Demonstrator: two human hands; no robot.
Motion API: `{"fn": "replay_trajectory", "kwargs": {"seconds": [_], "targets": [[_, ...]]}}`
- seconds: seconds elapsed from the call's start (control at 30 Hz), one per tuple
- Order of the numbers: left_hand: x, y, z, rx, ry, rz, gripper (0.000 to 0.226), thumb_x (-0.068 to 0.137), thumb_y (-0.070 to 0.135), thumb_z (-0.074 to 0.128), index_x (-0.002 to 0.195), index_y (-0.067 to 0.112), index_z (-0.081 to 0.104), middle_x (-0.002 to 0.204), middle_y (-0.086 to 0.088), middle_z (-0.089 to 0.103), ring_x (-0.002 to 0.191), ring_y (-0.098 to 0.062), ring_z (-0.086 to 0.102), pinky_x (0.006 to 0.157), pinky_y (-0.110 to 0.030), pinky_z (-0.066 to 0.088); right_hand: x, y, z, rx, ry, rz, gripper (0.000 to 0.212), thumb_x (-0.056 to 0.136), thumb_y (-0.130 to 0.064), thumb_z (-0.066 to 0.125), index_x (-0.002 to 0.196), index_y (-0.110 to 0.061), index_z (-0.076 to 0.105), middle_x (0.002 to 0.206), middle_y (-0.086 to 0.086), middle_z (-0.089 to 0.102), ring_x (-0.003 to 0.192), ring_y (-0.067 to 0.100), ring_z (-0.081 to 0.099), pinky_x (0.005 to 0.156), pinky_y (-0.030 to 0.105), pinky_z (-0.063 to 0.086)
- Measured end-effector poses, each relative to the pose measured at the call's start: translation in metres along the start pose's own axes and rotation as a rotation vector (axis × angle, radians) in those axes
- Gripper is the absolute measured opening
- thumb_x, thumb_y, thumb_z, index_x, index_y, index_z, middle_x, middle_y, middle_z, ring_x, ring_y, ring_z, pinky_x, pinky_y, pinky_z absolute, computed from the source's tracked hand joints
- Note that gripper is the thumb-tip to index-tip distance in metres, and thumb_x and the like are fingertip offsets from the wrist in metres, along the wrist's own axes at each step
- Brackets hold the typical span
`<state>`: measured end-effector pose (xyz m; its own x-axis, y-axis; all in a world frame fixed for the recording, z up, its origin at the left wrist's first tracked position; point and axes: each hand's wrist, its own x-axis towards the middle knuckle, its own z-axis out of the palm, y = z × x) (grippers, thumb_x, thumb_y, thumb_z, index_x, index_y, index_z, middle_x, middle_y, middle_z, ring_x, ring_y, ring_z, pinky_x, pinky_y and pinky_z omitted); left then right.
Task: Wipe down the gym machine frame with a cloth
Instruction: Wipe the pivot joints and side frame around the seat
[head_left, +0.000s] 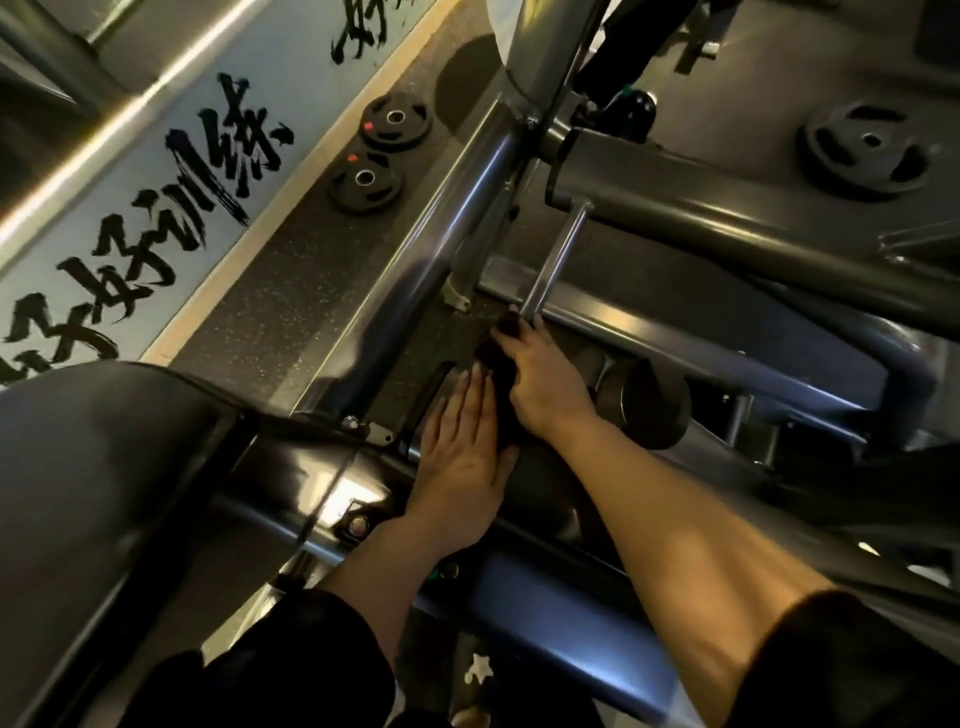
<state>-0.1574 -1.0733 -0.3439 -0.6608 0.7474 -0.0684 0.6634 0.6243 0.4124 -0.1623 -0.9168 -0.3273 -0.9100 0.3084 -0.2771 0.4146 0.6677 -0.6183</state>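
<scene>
The gym machine frame (415, 260) is dark grey steel tubing that runs from the lower left up to the top centre. A chrome peg (553, 260) slants down from a cross arm. At the peg's lower end my right hand (545, 384) is shut on a dark cloth (501, 343), which is pressed against the metal there. My left hand (462, 452) lies flat beside it, fingers together, resting on a lower frame part just left of the cloth. Most of the cloth is hidden under my right hand.
A black padded seat (104, 467) fills the lower left. Two small weight plates (366, 182) lie on the speckled floor by the wall, a larger plate (867, 148) at upper right. A black round roller (654, 405) sits right of my right hand.
</scene>
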Motion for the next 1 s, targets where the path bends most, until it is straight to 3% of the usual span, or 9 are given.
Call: {"fn": "replay_trajectory", "kwargs": {"seconds": [0.2, 0.3, 0.37, 0.43, 0.53, 0.63, 0.77, 0.87, 1.0], "targets": [[-0.001, 0.008, -0.018, 0.073, -0.150, -0.095, 0.072, 0.102, 0.039, 0.033, 0.152, 0.012, -0.012, 0.161, -0.005, -0.016, 0.137, -0.009, -0.029, 0.109, -0.021, -0.026, -0.030, -0.019, 0.011, -0.012, 0.389, 0.042, 0.050, 0.094, -0.003, 0.048, 0.142, -0.013, 0.046, 0.143, 0.011, 0.048, 0.132, 0.030, 0.041, 0.110, 0.038, 0.035], [-0.020, 0.028, -0.035, -0.223, -0.013, -0.128, 0.070, 0.097, 0.024, 0.055, 0.154, 0.013, 0.016, 0.162, -0.002, 0.010, 0.148, -0.011, 0.000, 0.122, -0.032, 0.006, -0.083, -0.040, 0.018, 0.200, 0.602, -0.051, 0.035, 0.092, -0.003, 0.049, 0.126, -0.007, 0.059, 0.126, 0.014, 0.058, 0.118, 0.026, 0.050, 0.101, 0.029, 0.040], [-0.058, 0.056, -0.054, -0.561, 0.156, -0.243, 0.047, 0.098, 0.022, 0.053, 0.144, 0.021, 0.042, 0.149, 0.016, 0.040, 0.140, 0.000, 0.030, 0.112, -0.022, 0.030, -0.122, -0.062, 0.021, 0.538, 0.658, -0.021, 0.026, 0.090, 0.002, 0.052, 0.111, -0.007, 0.064, 0.114, 0.008, 0.061, 0.109, 0.017, 0.055, 0.098, 0.023, 0.043], [-0.103, 0.082, -0.075, -0.550, 0.341, -0.259, 0.044, 0.096, 0.030, 0.053, 0.137, 0.014, 0.052, 0.139, 0.004, 0.054, 0.131, -0.008, 0.043, 0.109, -0.029, 0.036, -0.146, -0.089, 0.023, 0.865, 0.591, 0.111, 0.023, 0.088, 0.006, 0.056, 0.102, -0.010, 0.065, 0.106, 0.003, 0.064, 0.101, 0.012, 0.058, 0.094, 0.018, 0.046], [-0.151, 0.093, -0.113, -0.052, 0.604, -0.016, 0.038, 0.093, 0.021, 0.057, 0.126, 0.003, 0.060, 0.135, -0.007, 0.053, 0.127, -0.021, 0.048, 0.109, -0.037, 0.037, -0.165, -0.133, 0.013, 1.365, 0.370, 0.123, 0.018, 0.094, 0.004, 0.052, 0.101, -0.007, 0.065, 0.091, 0.005, 0.067, 0.083, 0.012, 0.064, 0.078, 0.024, 0.052], [-0.170, 0.095, -0.172, 0.267, 0.711, 0.096, 0.029, 0.095, 0.013, 0.054, 0.116, -0.002, 0.066, 0.128, -0.017, 0.059, 0.122, -0.029, 0.052, 0.105, -0.039, 0.039, -0.179, -0.187, 0.001, 1.708, 0.098, 0.054, 0.027, 0.100, -0.009, 0.047, 0.123, -0.002, 0.060, 0.098, 0.002, 0.066, 0.084, 0.006, 0.065, 0.078, 0.019, 0.052], [-0.160, 0.061, -0.242, 0.494, 0.470, 0.074, 0.045, 0.093, 0.023, 0.053, 0.131, 0.000, 0.055, 0.140, -0.019, 0.050, 0.130, -0.034, 0.047, 0.105, -0.050, 0.041, -0.199, -0.237, 0.018, 1.937, -0.064, 0.200, 0.047, 0.099, -0.041, 0.048, 0.143, -0.026, 0.046, 0.141, 0.006, 0.053, 0.128, 0.020, 0.051, 0.113, 0.042, 0.036], [-0.139, 0.039, -0.271, 0.476, 0.112, 0.057, 0.063, 0.096, 0.042, 0.035, 0.151, 0.013, 0.029, 0.157, -0.009, 0.030, 0.145, -0.025, 0.028, 0.112, -0.054, 0.033, -0.217, -0.255, 0.049, 1.915, 0.013, 0.187, 0.044, 0.104, -0.028, 0.043, 0.142, -0.048, 0.032, 0.152, -0.005, 0.036, 0.135, 0.021, 0.044, 0.112, 0.045, 0.038], [-0.131, 0.028, -0.271, 0.224, 0.043, 0.096, 0.069, 0.095, 0.048, 0.031, 0.155, 0.019, 0.013, 0.162, 0.001, 0.016, 0.148, -0.014, 0.016, 0.119, -0.049, 0.022, -0.182, -0.256, 0.051, 1.794, 0.270, 0.210, 0.046, 0.104, -0.033, 0.038, 0.139, -0.059, 0.023, 0.156, -0.008, 0.031, 0.140, 0.014, 0.035, 0.117, 0.046, 0.030]]}}
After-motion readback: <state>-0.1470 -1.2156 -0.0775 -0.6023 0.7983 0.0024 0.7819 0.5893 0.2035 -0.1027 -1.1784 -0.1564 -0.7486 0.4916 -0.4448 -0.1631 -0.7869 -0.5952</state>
